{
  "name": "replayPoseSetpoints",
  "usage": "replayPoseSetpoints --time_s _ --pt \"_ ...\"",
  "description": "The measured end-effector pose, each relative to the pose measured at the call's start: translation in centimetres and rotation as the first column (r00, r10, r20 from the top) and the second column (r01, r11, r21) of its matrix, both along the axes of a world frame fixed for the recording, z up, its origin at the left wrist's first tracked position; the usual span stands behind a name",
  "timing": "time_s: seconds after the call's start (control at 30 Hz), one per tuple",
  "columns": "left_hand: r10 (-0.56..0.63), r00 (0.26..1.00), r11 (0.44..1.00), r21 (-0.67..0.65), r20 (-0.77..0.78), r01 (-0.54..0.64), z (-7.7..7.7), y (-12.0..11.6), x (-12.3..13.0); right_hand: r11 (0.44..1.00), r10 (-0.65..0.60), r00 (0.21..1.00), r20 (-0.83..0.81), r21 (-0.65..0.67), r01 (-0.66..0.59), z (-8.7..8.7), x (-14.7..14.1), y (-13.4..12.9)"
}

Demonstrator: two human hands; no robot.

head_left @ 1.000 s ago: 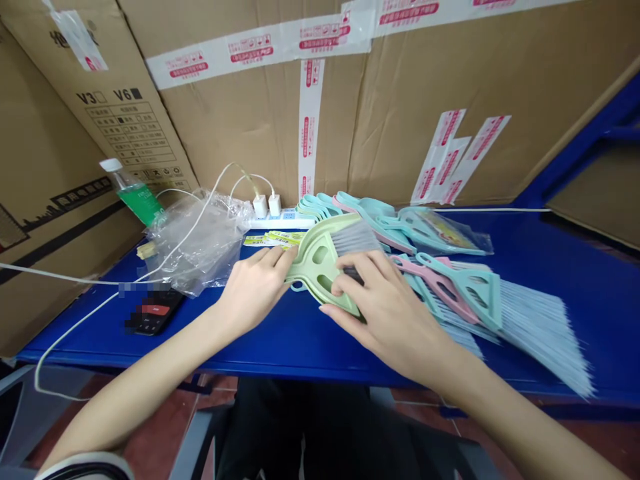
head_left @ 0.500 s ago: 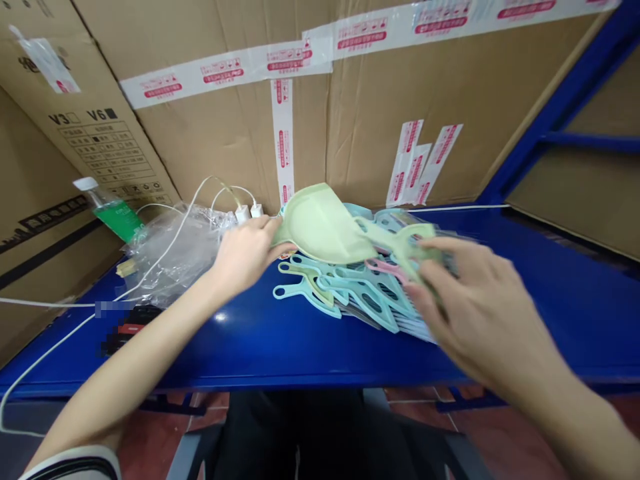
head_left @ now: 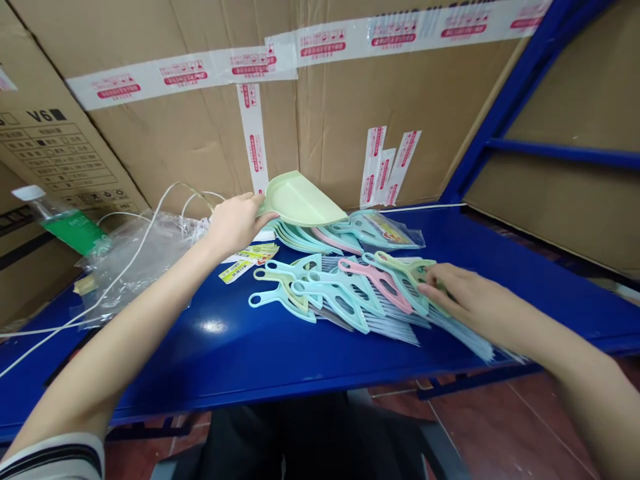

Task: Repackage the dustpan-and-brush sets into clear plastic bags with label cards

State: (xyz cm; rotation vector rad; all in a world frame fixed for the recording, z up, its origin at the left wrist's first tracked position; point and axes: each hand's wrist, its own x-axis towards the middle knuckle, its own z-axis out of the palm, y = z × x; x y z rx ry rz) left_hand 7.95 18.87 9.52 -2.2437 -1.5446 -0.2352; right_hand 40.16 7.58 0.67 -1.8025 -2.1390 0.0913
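My left hand [head_left: 235, 223] grips the edge of a pale green plastic dustpan [head_left: 300, 201], raised at the back of the blue table. My right hand [head_left: 465, 297] lies with its fingers spread on a pile of pastel hand brushes [head_left: 345, 293] with grey bristles, touching a pale green brush [head_left: 405, 270]. Below the raised dustpan lies a stack of pastel dustpans [head_left: 303, 240]. A clear bag with a printed card [head_left: 380, 230] lies behind the pile.
Yellow paper labels [head_left: 249, 261] lie beside the stack on the blue table [head_left: 210, 360]. To the left are a crumpled clear plastic bag [head_left: 143, 263], white cables and a bottle with a green label [head_left: 67, 223]. Taped cardboard boxes [head_left: 400, 100] stand behind, within a blue metal frame [head_left: 505, 133].
The green dustpan and brush have come apart. My left hand has carried the dustpan back and up, and my right hand has moved down onto the pile. The view has turned right.
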Motion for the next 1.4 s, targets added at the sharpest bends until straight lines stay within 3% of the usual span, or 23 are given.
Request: replayPoseSetpoints --time_s 0.1,0.17,0.23,0.4,0.53,0.7,0.97,1.13,1.23,1.4 --pt "-0.025 0.999 1.000 0.001 -0.028 0.025 0.0 0.2 1.0 0.993 -0.115 0.989 0.094 0.001 0.116 2.2 0.5 2.6" --pt "-0.027 0.999 1.000 0.004 -0.045 0.027 0.1 0.4 1.6 0.996 -0.085 0.991 0.105 0.035 0.082 2.8 0.8 5.4" --pt "-0.015 0.998 1.000 -0.006 -0.060 0.015 0.2 0.6 2.0 0.999 0.020 0.995 0.098 0.043 -0.024 2.5 0.9 8.3" --pt "0.013 0.995 0.999 -0.030 -0.100 -0.016 0.7 1.1 2.8 0.995 0.075 0.992 0.104 0.052 -0.081 0.1 0.7 12.6" --pt "0.036 0.994 0.999 -0.036 -0.103 -0.040 1.0 2.0 3.1 0.996 0.083 0.989 0.124 0.033 -0.087 -1.1 0.7 12.9" --pt "0.027 0.996 0.997 -0.077 -0.083 -0.033 1.2 3.6 4.0 0.997 0.060 0.988 0.142 0.046 -0.068 -1.5 0.5 12.8" --pt "-0.063 0.997 0.993 -0.098 0.048 0.068 2.6 5.0 4.5 0.967 -0.062 0.998 0.021 0.250 0.055 -1.3 0.9 12.5" --pt "-0.055 0.998 0.996 -0.074 0.039 0.058 3.5 5.4 5.5 0.931 -0.143 0.985 -0.096 0.325 0.167 -1.2 1.5 12.4" --pt "-0.163 0.986 0.971 -0.176 0.024 0.165 2.6 6.3 7.2 0.915 -0.172 0.973 -0.152 0.342 0.216 -1.2 1.5 12.4" --pt "-0.346 0.935 0.902 -0.300 -0.075 0.310 -0.5 8.7 10.4 0.906 -0.170 0.966 -0.197 0.355 0.232 -1.3 1.4 12.3"
